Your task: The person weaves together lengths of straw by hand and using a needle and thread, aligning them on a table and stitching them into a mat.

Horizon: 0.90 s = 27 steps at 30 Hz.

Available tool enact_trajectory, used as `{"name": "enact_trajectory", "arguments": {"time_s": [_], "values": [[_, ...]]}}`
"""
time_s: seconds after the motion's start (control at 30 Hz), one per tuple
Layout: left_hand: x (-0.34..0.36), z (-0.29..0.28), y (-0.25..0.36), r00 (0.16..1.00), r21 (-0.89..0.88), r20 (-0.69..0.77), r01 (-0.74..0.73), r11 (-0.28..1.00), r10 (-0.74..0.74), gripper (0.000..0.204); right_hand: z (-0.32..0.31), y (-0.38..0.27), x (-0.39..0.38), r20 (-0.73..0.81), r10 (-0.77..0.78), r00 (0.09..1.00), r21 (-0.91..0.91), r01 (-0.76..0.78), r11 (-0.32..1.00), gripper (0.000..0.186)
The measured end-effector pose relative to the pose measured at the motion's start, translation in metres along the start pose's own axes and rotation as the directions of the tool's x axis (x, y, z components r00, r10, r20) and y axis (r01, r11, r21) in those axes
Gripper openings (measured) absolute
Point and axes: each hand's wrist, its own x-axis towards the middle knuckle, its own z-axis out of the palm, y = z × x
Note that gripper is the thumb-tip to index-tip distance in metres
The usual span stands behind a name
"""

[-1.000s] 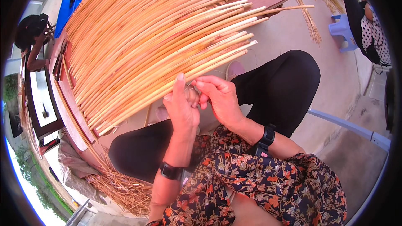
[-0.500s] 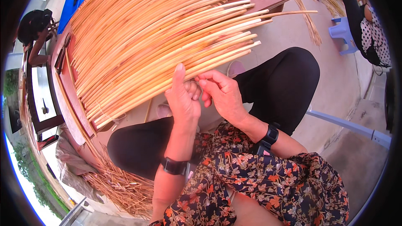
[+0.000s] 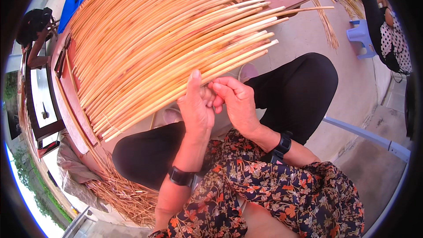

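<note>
We are watching both hands meeting at the near ends of the long pale-orange rattan canes [image 3: 167, 48], long axes running away up-left; left hand [image 3: 194, 105] and right hand [image 3: 233, 101] equally close, fingers pinching together (what they clamp is hidden).

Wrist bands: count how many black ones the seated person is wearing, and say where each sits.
2. One black band circles the left wrist below the left hand; the other black band circles the right wrist behind the right hand. None seem hidden.
</note>
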Motion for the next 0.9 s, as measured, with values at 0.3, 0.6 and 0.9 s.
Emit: {"name": "enact_trajectory", "arguments": {"time_s": [0.3, 0.6, 0.9], "values": [[0.011, -0.011, -0.004, 1.000, -0.009, 0.001, -0.019, 1.000, 0.019, 0.024, -0.005, 0.002, 0.010, 0.097, 0.048, 0.994, -0.013, -0.047, 0.999, 0.016], [0.012, -0.007, -0.001, 0.999, -0.094, -0.032, -0.012, 0.996, 0.009, 0.024, -0.010, -0.002, 0.014, 0.152, 0.051, 0.987, -0.060, -0.042, 0.997, 0.016], [0.016, -0.011, -0.007, 0.997, -0.130, -0.054, -0.063, 0.989, 0.056, 0.014, -0.011, -0.001, 0.010, 0.137, 0.001, 0.991, -0.134, 0.018, 0.991, 0.014]]}}
